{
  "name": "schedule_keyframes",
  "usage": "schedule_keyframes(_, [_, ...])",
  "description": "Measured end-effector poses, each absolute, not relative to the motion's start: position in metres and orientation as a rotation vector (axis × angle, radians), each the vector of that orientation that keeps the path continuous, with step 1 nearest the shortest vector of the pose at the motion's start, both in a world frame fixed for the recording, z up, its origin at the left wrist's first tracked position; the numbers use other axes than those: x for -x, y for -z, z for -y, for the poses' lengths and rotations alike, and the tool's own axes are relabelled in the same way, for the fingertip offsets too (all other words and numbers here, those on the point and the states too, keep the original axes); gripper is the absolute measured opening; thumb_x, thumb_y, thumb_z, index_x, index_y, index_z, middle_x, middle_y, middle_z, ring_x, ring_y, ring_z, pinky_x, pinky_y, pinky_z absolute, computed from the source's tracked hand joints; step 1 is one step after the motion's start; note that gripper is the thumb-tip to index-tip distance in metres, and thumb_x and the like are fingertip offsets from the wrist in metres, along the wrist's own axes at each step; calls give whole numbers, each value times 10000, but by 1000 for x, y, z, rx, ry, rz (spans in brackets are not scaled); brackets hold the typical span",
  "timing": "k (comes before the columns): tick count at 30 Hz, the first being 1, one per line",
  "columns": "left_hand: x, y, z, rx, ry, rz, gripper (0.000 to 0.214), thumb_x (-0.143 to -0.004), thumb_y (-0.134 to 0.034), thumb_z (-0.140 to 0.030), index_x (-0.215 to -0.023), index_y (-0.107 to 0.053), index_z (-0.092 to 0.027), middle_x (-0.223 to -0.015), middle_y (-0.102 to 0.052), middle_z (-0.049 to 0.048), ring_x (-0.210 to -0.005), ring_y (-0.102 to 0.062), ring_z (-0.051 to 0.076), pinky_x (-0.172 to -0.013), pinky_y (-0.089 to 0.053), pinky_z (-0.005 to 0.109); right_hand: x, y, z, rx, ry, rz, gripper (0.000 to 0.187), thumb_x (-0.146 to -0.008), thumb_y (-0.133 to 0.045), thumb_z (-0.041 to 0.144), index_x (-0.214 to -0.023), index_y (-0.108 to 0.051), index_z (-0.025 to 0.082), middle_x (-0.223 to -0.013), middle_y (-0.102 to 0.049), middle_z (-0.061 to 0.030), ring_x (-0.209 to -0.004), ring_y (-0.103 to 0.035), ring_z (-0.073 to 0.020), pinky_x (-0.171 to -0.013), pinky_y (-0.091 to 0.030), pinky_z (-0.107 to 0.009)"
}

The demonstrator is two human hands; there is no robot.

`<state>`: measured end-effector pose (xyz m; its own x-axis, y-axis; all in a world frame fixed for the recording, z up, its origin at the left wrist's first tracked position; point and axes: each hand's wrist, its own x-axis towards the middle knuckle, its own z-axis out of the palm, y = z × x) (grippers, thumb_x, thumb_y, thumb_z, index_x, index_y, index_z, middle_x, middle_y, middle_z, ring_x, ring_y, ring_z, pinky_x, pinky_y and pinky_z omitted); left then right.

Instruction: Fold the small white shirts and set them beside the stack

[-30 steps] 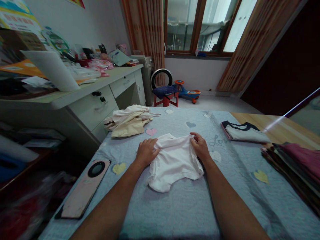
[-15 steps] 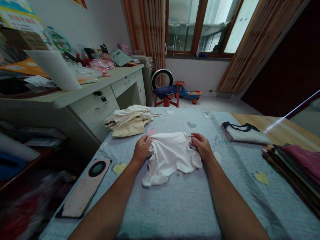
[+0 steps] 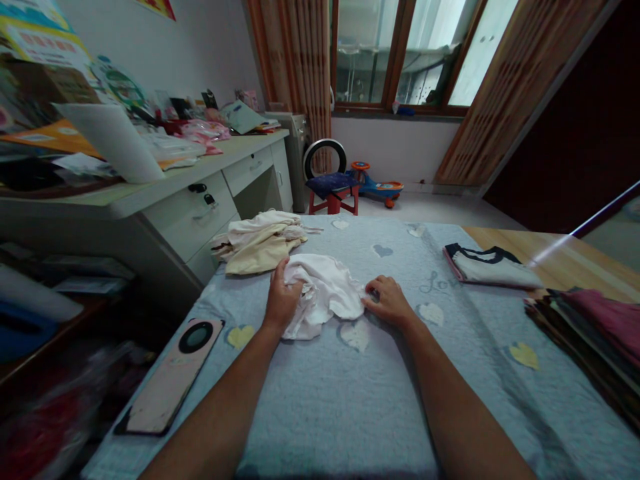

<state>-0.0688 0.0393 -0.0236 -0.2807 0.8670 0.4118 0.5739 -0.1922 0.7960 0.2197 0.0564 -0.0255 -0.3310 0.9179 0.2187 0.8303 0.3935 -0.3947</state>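
Note:
A small white garment, crumpled and partly bunched, lies on the blue quilted cover between my hands. My left hand grips its left side, thumb on top and the fingers partly hidden by the cloth. At the garment's right edge, my right hand pinches a bit of the fabric between thumb and fingers. Just beyond my left hand sits a loose pile of cream and pale yellow clothes.
Left of my forearm lies a pink phone. A folded white shirt with dark trim and a stack of folded dark and maroon clothes rest at the right. A cluttered desk stands along the left.
The white garment has shifted left and bunched up, where before it hung stretched between both hands. My right hand has moved left and lower; my left hand has shifted slightly left.

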Motion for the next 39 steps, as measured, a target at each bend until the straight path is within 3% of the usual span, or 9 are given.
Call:
schedule_keyframes(3, [69, 19, -36, -1717, -1390, -1781, 573, -797, -583, -208, -1367, -523, -213, -1356, -567, 110, -1256, -554, 261, -1091, -431, 394, -215, 26, -55, 1473, -332, 2302, 98, -792, -596, 191, -844, -677, 175, -921, -623, -65, -895, -540, -187, -824, -389, -287])
schedule_keyframes(6, [68, 14, -33, -1755, -1273, -1751, 402, -817, -564, -252, -1211, -632, -217, -1200, -672, 77, -1109, -635, 250, -998, -482, 373, -212, 26, -55, 1486, -353, 2297, 111, -814, -538, 146, -820, -643, 183, -886, -616, -53, -828, -542, -163, -756, -383, -261])
schedule_keyframes(11, [66, 7, -29, -1710, -1199, -1827, 268, -807, -586, -318, -1045, -665, -226, -897, -722, 20, -761, -662, 199, -743, -498, 286, -208, 21, -50, 1536, -373, 2242, 101, -840, -577, 258, -906, -627, 201, -877, -648, -40, -790, -563, -165, -697, -366, -259])
schedule_keyframes(15, [66, 8, -29, -1702, -1186, -1890, 252, -803, -589, -326, -1025, -664, -234, -820, -704, 11, -692, -639, 192, -664, -452, 265, -205, 17, -45, 1566, -376, 2268, 240, -789, -647, 330, -1003, -645, 221, -892, -683, -45, -746, -568, -174, -640, -333, -264])
schedule_keyframes(21, [68, 5, -30, -1651, -1156, -1936, 188, -774, -620, -349, -922, -663, -241, -680, -647, -16, -630, -600, 186, -600, -395, 249, -204, 23, -48, 1514, -430, 2214, 78, -756, -534, 207, -759, -612, 208, -717, -637, -14, -640, -504, -141, -599, -303, -258])
schedule_keyframes(26, [66, 6, -31, -1452, -1314, -1695, 224, -724, -668, -391, -841, -631, -204, -702, -641, -22, -625, -573, 158, -598, -409, 237, -208, 27, -56, 1370, -751, 1787, 123, -763, -542, 314, -711, -568, 206, -638, -533, 31, -588, -472, -118, -561, -359, -238])
schedule_keyframes(32, [53, 11, -29, -1041, -1446, -1270, 354, -670, -739, -411, -897, -588, -185, -730, -653, -30, -604, -583, 131, -574, -439, 225, -214, 26, -59, 1191, -1263, 1085, 381, -664, -750, 504, -835, -568, 216, -607, -520, 68, -426, -419, -78, -381, -310, -203])
schedule_keyframes(36, [45, 11, -26, -931, -1502, -1198, 398, -652, -763, -405, -927, -583, -180, -773, -673, -22, -627, -614, 129, -599, -472, 231, -219, 26, -64, 1080, -1291, 889, 409, -632, -811, 446, -871, -551, 240, -687, -595, 33, -525, -554, -118, -457, -456, -235])
schedule_keyframes(39, [41, 12, -24, -902, -1512, -1189, 442, -657, -767, -423, -969, -563, -186, -781, -674, -23, -638, -626, 134, -613, -478, 238, -223, 27, -69, 996, -1245, 949, 346, -703, -746, 439, -934, -553, 269, -872, -676, -29, -808, -687, -211, -659, -568, -343])
